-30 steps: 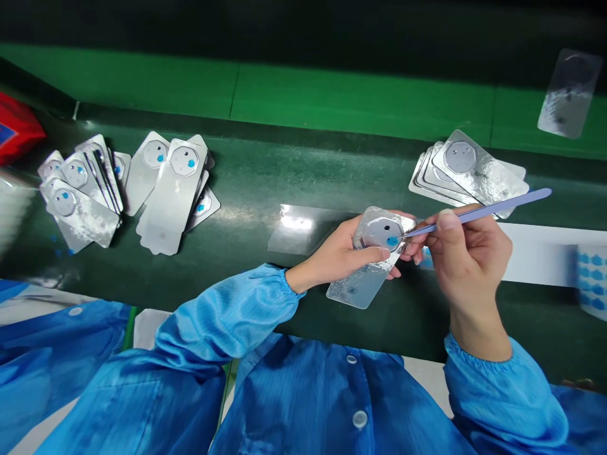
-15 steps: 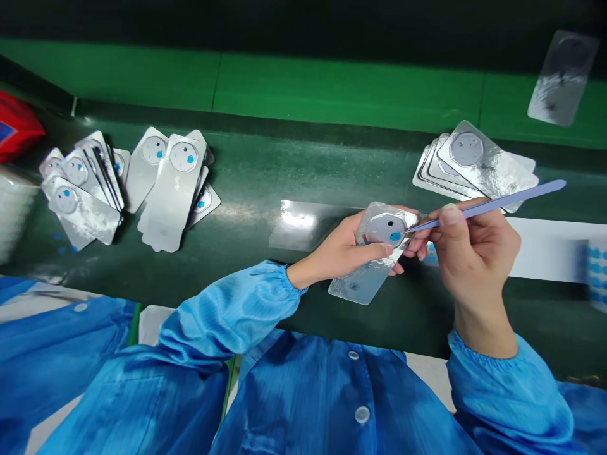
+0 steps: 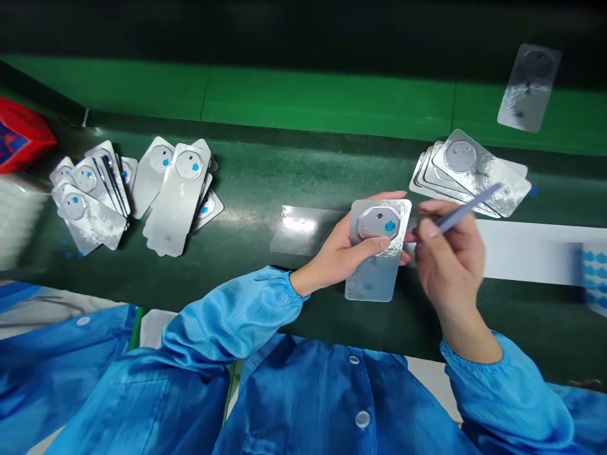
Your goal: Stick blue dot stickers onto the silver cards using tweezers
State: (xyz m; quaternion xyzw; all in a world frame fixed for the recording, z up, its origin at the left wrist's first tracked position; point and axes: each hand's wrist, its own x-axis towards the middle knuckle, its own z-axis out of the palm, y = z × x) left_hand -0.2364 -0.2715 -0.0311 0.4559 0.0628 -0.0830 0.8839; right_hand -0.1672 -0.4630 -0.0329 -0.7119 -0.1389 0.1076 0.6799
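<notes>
My left hand (image 3: 348,249) grips a silvery foil card (image 3: 377,253) with a round grey raised part and a small blue dot on it, holding it upright over the dark green surface. My right hand (image 3: 450,259) is closed round a thin lilac tweezer-like tool (image 3: 467,208), blurred by motion, just right of the card. The tool's tip is off the card.
A heap of foil cards with blue dots (image 3: 137,189) lies at the left. A stack of cards without dots (image 3: 469,167) lies at the right, one more card (image 3: 528,88) farther back. A white strip with blue dots (image 3: 595,265) runs to the right edge. A red thing (image 3: 21,136) sits far left.
The tool's tip has come away from the blue dot and my right hand has drawn back a little. My left hand has turned the card more upright.
</notes>
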